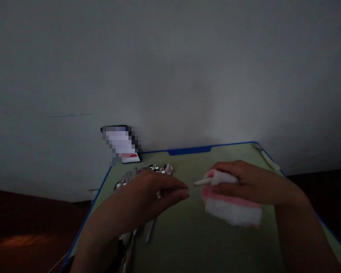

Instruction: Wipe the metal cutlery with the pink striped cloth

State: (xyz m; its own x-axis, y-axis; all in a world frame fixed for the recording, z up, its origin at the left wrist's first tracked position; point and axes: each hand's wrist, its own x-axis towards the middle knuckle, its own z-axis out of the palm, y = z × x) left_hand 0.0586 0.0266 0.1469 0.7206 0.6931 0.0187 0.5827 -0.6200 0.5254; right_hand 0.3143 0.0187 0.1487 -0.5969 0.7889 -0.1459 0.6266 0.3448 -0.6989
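Note:
My right hand [244, 185] is closed around a pink and white cloth [233, 212], which is folded about the pale handle of a piece of cutlery [202, 182]. The end of that handle sticks out of the cloth to the left, and the lower part of the cloth hangs over the table. Thumb and fingers of my left hand [165, 191] pinch a thin metal piece in line with the handle. It looks like the same utensil's metal end, but its shape is hidden. Below and behind my left hand lie several metal spoons [167, 168] and other cutlery [150, 231], partly covered by it.
A green table [204, 242] with a blue edge stands against a grey wall [170, 76]. At its back left corner a phone-like device [121, 142], partly blurred out, leans up. A pale-handled utensil [268, 159] lies at the back right edge.

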